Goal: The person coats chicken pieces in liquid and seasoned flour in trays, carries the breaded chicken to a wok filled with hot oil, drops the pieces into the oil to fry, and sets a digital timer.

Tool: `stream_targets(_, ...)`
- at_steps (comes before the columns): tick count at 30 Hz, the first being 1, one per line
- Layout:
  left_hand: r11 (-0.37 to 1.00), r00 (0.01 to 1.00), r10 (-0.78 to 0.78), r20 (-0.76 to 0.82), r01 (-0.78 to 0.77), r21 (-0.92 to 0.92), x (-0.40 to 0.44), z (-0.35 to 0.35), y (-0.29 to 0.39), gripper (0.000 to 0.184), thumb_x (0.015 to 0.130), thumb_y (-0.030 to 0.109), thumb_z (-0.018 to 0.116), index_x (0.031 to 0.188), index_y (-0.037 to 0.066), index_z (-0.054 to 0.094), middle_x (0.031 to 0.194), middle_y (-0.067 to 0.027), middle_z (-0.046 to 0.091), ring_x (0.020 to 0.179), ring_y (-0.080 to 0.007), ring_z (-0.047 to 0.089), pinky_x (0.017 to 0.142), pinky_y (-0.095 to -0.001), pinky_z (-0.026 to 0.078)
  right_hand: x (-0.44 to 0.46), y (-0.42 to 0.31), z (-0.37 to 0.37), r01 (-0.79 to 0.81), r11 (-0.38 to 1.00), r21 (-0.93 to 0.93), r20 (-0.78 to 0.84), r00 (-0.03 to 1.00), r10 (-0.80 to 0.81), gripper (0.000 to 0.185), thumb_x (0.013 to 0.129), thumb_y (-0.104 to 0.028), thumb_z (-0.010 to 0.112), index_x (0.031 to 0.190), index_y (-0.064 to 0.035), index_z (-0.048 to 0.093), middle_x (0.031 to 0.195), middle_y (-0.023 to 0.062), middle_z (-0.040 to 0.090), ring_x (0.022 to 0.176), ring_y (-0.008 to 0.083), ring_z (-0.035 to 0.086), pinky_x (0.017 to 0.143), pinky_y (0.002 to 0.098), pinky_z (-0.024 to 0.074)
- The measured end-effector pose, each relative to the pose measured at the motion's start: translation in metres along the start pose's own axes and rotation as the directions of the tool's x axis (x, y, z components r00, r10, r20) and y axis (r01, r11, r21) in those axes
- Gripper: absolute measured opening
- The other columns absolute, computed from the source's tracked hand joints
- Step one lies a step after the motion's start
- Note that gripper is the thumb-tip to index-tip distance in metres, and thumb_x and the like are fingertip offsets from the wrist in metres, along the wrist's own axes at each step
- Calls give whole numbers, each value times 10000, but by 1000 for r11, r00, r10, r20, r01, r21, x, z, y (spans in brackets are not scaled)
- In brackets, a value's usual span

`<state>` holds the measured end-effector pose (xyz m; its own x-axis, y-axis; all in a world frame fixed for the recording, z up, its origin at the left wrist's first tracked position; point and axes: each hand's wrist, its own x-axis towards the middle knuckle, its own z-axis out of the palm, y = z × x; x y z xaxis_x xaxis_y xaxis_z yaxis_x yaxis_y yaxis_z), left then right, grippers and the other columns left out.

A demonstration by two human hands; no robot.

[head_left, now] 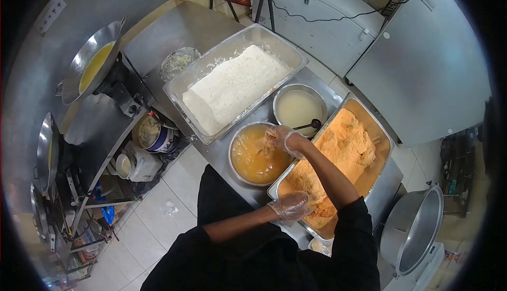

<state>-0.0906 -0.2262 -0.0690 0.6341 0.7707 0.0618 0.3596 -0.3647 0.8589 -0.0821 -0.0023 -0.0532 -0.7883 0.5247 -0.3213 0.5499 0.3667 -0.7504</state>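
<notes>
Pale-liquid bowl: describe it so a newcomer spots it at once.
On the metal table, a tray of white powder and a tray of orange coating flank two round bowls. The pale-liquid bowl is the one farther from the person. A black ladle sits in it; the nearer bowl holds orange liquid.

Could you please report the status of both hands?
Right hand holding coated piece at orange liquid. Left hand at tray, grip unclear. Ladle close by.

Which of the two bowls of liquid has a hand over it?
The nearer bowl, holding orange liquid, under the right hand; the other bowl holds paler liquid.
</notes>
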Motion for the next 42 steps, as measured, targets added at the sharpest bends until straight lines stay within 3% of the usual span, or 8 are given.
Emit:
stream_targets(7, 992, 995, -50, -90, 39, -118, 4, -1, 3, 369, 915, 331, 572, 1041, -12, 621, 885, -252, 623, 826, -423, 610, 772, -485, 497, 13, 20, 23, -234, 970, 72, -48, 970, 238, 373, 854, -113, 591, 1212, -9, 593, 1171, 238, 637, 1087, 385, 620, 932, 435, 485)
stream_targets(12, 999, 991, -32, -132, 26, -44, 3, 4, 3, 381, 913, 349, 578, 962, -26, 626, 851, -256, 616, 814, -418, 607, 762, -485, 492, 12, 13, 32, -51, 924, -379, 66, 994, 82, 340, 963, -228, 472, 1212, -17, 565, 1334, 247, 535, 1255, 386, 513, 1041, 447, 418)
stream_targets(19, 999, 994, -26, -103, 23, -32, -1, -9, 11, 355, 908, 328, 588, 921, -24, 630, 845, -250, 618, 797, -412, 611, 753, -488, 496, -15, -17, 10, -138, 944, -299, 7, 989, 147, 358, 975, -212, 454, 1266, -20, 537, 1323, 250, 542, 1242, 382, 522, 1033, 430, 419)
stream_targets(24, 991, 991, -131, -21, 130, -41, 2, -28, 33, 335, 904, 315, 589, 938, -13, 644, 851, -245, 631, 800, -409, 623, 760, -489, 501, -46, -87, -32, -117, 992, -49, 70, 990, 120, 335, 904, -145, 539, 1195, 13, 586, 1221, 258, 599, 1136, 398, 582, 940, 426, 473)
stream_targets(27, 992, 994, -106, 20, 105, 77, 3, -38, 44, 328, 908, 310, 585, 973, -4, 653, 878, -246, 646, 811, -408, 631, 768, -482, 508, -42, -75, -20, 28, 971, -238, -44, 998, -39, 312, 871, -122, 575, 1141, 32, 601, 1145, 248, 624, 1043, 379, 613, 875, 431, 487)
stream_targets(38, 999, 998, -45, -53, 45, 2, 2, -8, 21, 376, 900, 316, 634, 1119, 12, 668, 949, -225, 676, 867, -357, 666, 800, -402, 533, -96, -104, -73, 9, 993, -117, -101, 995, -21, 227, 856, -106, 613, 1041, 23, 631, 895, 218, 662, 821, 321, 638, 762, 420, 508)
stream_targets(40, 990, 962, 94, -258, -117, -74, 2, -41, 54, 359, 893, 250, 621, 1168, 20, 657, 1083, -240, 662, 960, -361, 662, 837, -404, 539, -118, -97, -83, 18, 990, -138, -251, 967, -53, 227, 850, -105, 618, 1036, 24, 636, 902, 214, 666, 819, 318, 636, 755, 420, 509)
stream_targets(42, 868, 828, 437, -352, -285, 407, -5, -57, 50, 319, 938, 225, 617, 1178, 15, 625, 1064, -197, 650, 936, -355, 631, 855, -424, 507, -149, -106, -98, -28, 996, -83, -286, 958, 3, 230, 839, -94, 631, 1036, 25, 635, 908, 215, 666, 821, 329, 634, 758, 418, 512)
